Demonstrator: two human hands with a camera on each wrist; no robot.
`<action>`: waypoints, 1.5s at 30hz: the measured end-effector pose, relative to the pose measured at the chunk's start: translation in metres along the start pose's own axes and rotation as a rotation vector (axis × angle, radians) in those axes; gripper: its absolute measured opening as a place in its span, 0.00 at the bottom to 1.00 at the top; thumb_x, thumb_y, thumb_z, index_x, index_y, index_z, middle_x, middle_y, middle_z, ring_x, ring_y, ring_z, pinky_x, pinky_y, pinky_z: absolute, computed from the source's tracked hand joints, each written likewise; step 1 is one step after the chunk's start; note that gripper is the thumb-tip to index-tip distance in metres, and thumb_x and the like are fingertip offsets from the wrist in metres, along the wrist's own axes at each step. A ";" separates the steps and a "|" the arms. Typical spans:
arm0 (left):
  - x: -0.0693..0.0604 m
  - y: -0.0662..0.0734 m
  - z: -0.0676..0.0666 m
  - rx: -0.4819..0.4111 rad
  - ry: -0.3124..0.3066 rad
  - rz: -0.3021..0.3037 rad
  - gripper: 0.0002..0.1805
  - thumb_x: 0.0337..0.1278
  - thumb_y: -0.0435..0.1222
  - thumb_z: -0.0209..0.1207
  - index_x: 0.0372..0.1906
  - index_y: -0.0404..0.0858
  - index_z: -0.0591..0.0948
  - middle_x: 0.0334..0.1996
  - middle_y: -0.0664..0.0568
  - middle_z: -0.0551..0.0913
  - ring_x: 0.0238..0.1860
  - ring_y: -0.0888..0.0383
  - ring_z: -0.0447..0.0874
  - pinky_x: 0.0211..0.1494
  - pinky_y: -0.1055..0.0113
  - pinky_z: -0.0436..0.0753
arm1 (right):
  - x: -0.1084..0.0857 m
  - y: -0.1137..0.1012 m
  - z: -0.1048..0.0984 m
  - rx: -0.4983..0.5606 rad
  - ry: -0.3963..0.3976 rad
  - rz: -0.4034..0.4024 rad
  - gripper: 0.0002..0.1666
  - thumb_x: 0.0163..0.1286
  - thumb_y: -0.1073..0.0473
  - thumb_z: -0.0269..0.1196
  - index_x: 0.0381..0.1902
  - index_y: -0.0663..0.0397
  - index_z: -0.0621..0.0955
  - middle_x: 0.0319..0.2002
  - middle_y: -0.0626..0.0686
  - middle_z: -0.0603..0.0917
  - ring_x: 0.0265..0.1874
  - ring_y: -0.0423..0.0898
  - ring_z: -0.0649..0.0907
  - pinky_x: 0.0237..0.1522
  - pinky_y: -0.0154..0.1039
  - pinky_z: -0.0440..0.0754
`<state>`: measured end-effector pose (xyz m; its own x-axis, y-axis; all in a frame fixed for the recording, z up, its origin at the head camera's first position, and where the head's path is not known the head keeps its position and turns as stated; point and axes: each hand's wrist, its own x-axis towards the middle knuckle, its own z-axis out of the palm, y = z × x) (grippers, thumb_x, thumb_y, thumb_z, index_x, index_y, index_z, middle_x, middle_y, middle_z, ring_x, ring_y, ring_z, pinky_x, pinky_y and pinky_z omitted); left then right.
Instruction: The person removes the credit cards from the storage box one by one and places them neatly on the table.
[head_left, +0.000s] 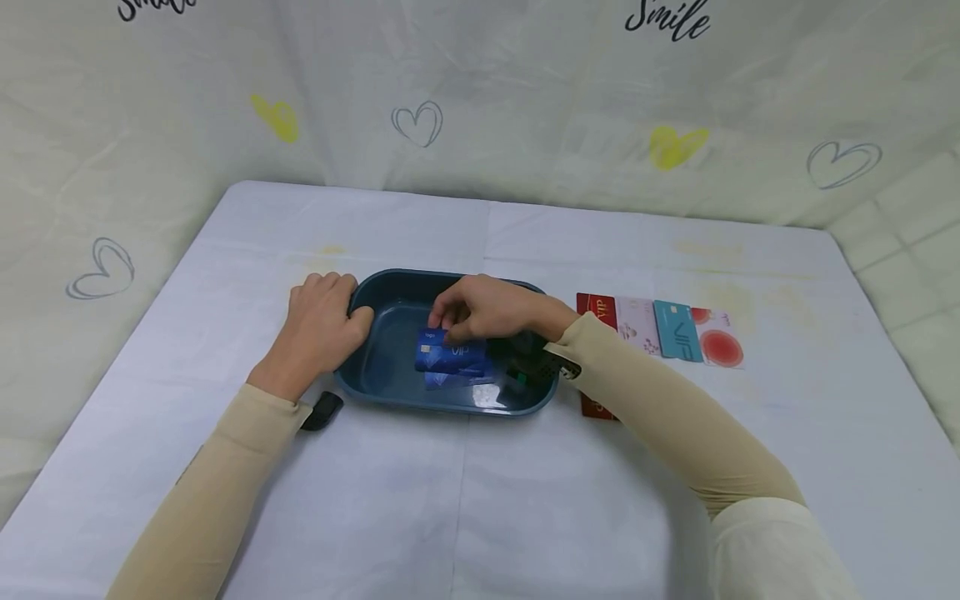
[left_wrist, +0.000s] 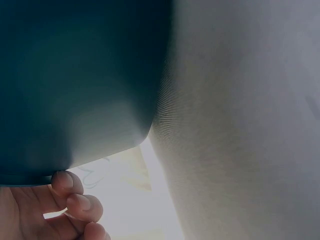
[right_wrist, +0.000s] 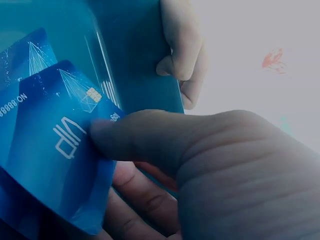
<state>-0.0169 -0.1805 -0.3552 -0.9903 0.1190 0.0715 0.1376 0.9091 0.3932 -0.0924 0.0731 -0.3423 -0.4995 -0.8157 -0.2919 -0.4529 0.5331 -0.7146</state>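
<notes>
A dark teal plastic basin (head_left: 386, 354) stands on the table, and my left hand (head_left: 318, 325) grips its left end. In the left wrist view the fingertips (left_wrist: 84, 202) curl at the basin's rim. My right hand (head_left: 491, 308) reaches over the basin and pinches a blue VIP card (right_wrist: 65, 135) between thumb and fingers. The thumb lies across the printed face, near the chip. Another blue card (head_left: 450, 382) shows partly beneath the held one, inside the basin. Part of the basin's right end is hidden by the right wrist and its camera.
Right of the basin lies a row of cards: a red one (head_left: 597, 308), a pale pink one (head_left: 637, 323), a teal VIP card (head_left: 678, 332) and one with red circles (head_left: 722, 346). A further red card (head_left: 597, 407) is partly under the right forearm. A white cloth (head_left: 375, 500) covers the table.
</notes>
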 end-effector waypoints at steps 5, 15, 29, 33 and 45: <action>0.001 0.002 0.000 -0.005 0.009 0.010 0.10 0.58 0.37 0.43 0.26 0.37 0.69 0.26 0.45 0.69 0.33 0.45 0.65 0.41 0.55 0.60 | -0.003 -0.001 -0.002 0.006 -0.015 0.008 0.15 0.69 0.61 0.63 0.53 0.53 0.85 0.47 0.53 0.87 0.46 0.45 0.83 0.54 0.39 0.82; 0.000 0.003 0.000 0.022 0.024 0.026 0.11 0.58 0.38 0.44 0.27 0.36 0.71 0.26 0.44 0.70 0.33 0.44 0.66 0.42 0.54 0.62 | -0.007 -0.002 -0.005 0.037 0.007 -0.011 0.15 0.70 0.63 0.62 0.53 0.54 0.83 0.45 0.53 0.83 0.44 0.46 0.81 0.49 0.36 0.81; -0.005 0.004 -0.001 0.060 0.055 0.049 0.12 0.59 0.38 0.44 0.26 0.36 0.72 0.26 0.45 0.70 0.33 0.45 0.64 0.43 0.52 0.63 | -0.017 -0.009 -0.009 0.101 0.040 0.006 0.15 0.70 0.64 0.63 0.53 0.53 0.81 0.41 0.52 0.80 0.35 0.45 0.81 0.43 0.36 0.79; -0.005 0.005 -0.002 0.055 0.051 0.043 0.12 0.59 0.38 0.43 0.27 0.36 0.72 0.27 0.44 0.70 0.34 0.44 0.64 0.45 0.51 0.63 | -0.021 -0.010 -0.010 0.111 0.058 -0.001 0.14 0.69 0.65 0.62 0.52 0.54 0.82 0.40 0.53 0.80 0.31 0.45 0.80 0.41 0.37 0.78; -0.006 0.005 -0.003 0.050 0.034 0.027 0.12 0.59 0.38 0.43 0.26 0.36 0.71 0.27 0.44 0.70 0.35 0.44 0.64 0.47 0.49 0.64 | -0.031 -0.013 -0.011 0.121 0.083 -0.027 0.13 0.71 0.67 0.61 0.52 0.53 0.82 0.40 0.53 0.79 0.34 0.46 0.82 0.43 0.38 0.80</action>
<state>-0.0105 -0.1777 -0.3503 -0.9850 0.1309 0.1126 0.1623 0.9248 0.3441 -0.0797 0.0942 -0.3170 -0.5498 -0.8052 -0.2221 -0.3767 0.4764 -0.7944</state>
